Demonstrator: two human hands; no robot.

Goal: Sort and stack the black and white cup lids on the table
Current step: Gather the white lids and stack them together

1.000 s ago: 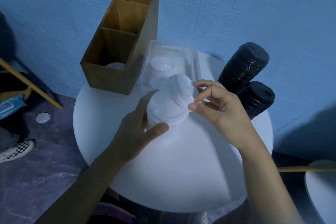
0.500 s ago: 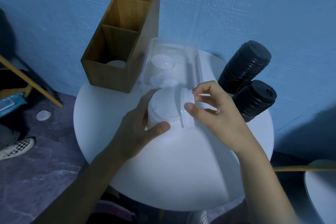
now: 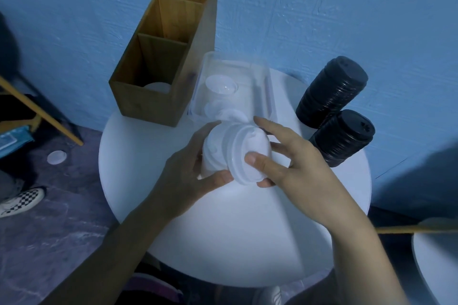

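Note:
A stack of white lids (image 3: 231, 150) lies tilted on its side above the round white table (image 3: 223, 242). My left hand (image 3: 188, 171) grips the stack from the left, thumb under it. My right hand (image 3: 290, 163) holds its right end, thumb on the rim of the outermost lid and fingers spread behind. Two stacks of black lids (image 3: 332, 91) (image 3: 344, 137) lean at the table's right edge. More white lids (image 3: 221, 85) lie in a clear plastic tray (image 3: 260, 74) behind my hands.
A wooden two-compartment box (image 3: 163, 62) stands at the back left with a white lid inside its near compartment. A single white lid (image 3: 57, 157) lies on the dark floor to the left, near a checkered shoe (image 3: 21, 202). A blue wall rises close behind the table.
My right hand has brought the single white lid onto the end of the stack. The stack has tipped from upright to lying sideways between both hands.

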